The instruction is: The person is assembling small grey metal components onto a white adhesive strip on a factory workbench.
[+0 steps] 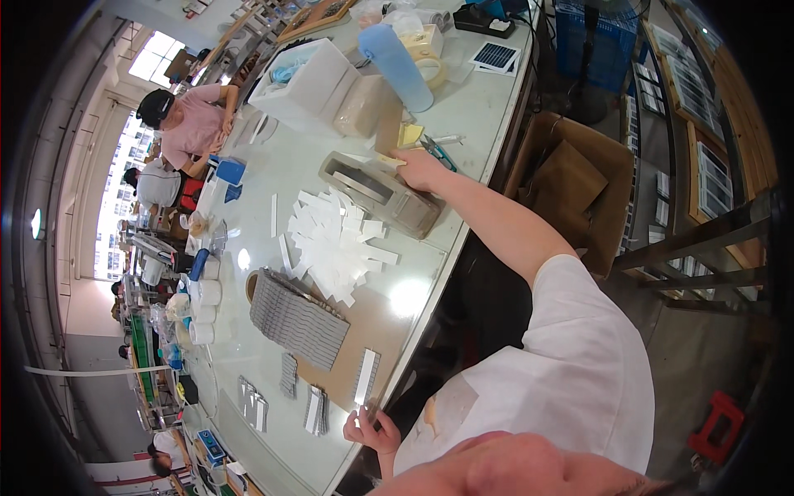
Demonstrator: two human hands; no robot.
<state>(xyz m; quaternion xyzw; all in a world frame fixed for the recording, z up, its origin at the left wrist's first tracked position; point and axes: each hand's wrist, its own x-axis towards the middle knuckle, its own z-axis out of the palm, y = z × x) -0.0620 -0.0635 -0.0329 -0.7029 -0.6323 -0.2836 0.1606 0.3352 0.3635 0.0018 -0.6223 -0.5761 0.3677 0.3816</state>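
Note:
My right hand point(420, 169) reaches to the end of a grey tape dispenser point(389, 198), its fingers closed on a pale strip of tape point(390, 160). Nearer my body, my left hand point(374, 431) pinches the end of a grey strip with wavy edges and a white band point(366, 377). A heap of white paper slips point(335, 244) lies beside the dispenser. A stack of grey wavy-edged strips point(299, 318) rests on a brown board point(389, 331). Smaller bundles of grey strips point(315, 411) lie close to my left hand.
A white foam box point(302, 91), a blue bottle point(395, 66) and a teal cutter point(438, 153) stand or lie past the dispenser. A cardboard box point(571, 182) sits beside the glass-topped table point(463, 107). Across the table a person in pink point(192, 124) works; white rolls point(205, 302) line the far edge.

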